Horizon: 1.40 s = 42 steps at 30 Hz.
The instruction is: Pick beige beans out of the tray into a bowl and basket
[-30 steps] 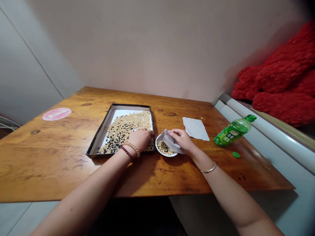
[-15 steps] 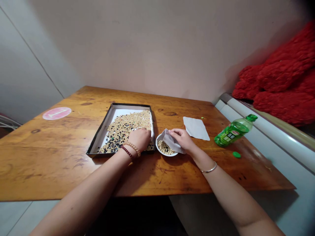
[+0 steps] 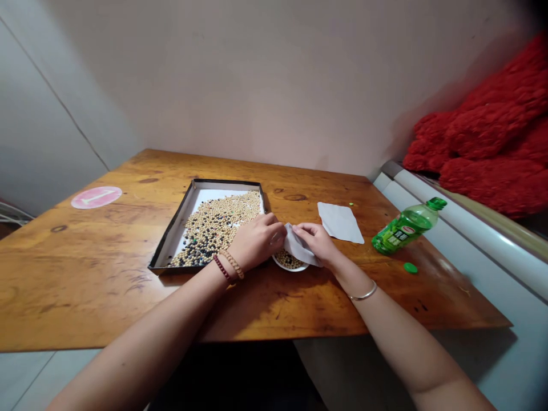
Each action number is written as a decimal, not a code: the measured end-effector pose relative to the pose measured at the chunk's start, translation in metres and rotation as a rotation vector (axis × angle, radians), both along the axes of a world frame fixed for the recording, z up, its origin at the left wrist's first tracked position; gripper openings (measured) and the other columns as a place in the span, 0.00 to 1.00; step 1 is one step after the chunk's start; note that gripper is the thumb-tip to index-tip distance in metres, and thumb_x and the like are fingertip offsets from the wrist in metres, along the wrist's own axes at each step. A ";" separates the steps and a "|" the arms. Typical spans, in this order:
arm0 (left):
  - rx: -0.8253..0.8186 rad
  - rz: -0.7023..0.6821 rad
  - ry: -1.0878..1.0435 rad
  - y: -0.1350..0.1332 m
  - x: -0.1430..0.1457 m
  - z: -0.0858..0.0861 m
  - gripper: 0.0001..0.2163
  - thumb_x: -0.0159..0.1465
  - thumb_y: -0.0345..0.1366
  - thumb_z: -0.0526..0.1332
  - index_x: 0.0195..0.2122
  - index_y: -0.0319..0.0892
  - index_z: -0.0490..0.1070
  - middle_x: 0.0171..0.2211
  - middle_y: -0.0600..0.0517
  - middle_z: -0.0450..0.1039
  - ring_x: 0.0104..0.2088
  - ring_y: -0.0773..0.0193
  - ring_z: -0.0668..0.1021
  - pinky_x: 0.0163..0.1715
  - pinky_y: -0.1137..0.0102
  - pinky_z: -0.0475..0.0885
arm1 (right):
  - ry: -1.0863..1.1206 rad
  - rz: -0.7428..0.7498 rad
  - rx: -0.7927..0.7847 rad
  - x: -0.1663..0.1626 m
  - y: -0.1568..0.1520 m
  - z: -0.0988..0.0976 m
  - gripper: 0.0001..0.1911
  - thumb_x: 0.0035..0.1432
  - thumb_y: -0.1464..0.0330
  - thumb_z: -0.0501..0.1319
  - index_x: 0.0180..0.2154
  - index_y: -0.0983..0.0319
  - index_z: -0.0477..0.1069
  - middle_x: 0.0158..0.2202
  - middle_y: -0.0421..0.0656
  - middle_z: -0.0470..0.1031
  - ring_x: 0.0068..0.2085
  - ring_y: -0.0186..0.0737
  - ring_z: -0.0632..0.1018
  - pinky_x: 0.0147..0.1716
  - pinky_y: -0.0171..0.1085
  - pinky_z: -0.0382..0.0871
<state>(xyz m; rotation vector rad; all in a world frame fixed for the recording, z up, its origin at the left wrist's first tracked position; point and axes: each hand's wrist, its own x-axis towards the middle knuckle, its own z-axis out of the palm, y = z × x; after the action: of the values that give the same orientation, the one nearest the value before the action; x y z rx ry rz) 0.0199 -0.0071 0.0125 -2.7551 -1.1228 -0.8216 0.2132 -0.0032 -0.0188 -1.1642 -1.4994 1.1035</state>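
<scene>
White folded paper (image 3: 298,246) lies across the top of a white bowl (image 3: 291,268), its long axis running roughly left to right between the two hands. The right hand (image 3: 317,242) pinches the paper's right end, fingers closed on it. The left hand (image 3: 259,241) is curled, its fingertips at the paper's left edge, though whether it grips the sheet cannot be told. The bowl sits just below and between them, half hidden, with pale beans (image 3: 289,261) showing inside. Left of it, a black metal tray (image 3: 226,184) holds a spread of mixed pale and dark beans (image 3: 214,231). The wooden table (image 3: 85,274) also carries a flat white paper sheet (image 3: 340,222), a green plastic bottle (image 3: 405,227) and its green cap (image 3: 410,268). Red fluffy fabric (image 3: 479,131) is heaped beyond, against a pale wall (image 3: 257,85).
</scene>
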 end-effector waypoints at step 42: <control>-0.244 0.374 0.336 0.010 -0.017 -0.014 0.09 0.62 0.36 0.57 0.31 0.38 0.75 0.34 0.43 0.72 0.36 0.58 0.73 0.36 0.66 0.69 | -0.182 0.117 0.062 0.000 -0.005 0.000 0.17 0.54 0.55 0.62 0.29 0.64 0.75 0.29 0.44 0.77 0.31 0.38 0.75 0.31 0.35 0.65</control>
<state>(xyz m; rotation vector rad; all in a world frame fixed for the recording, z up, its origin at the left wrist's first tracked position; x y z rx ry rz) 0.0029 0.0033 -0.0013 -2.5858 -1.6722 -0.1815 0.2133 -0.0081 -0.0190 -1.1717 -1.7494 1.0429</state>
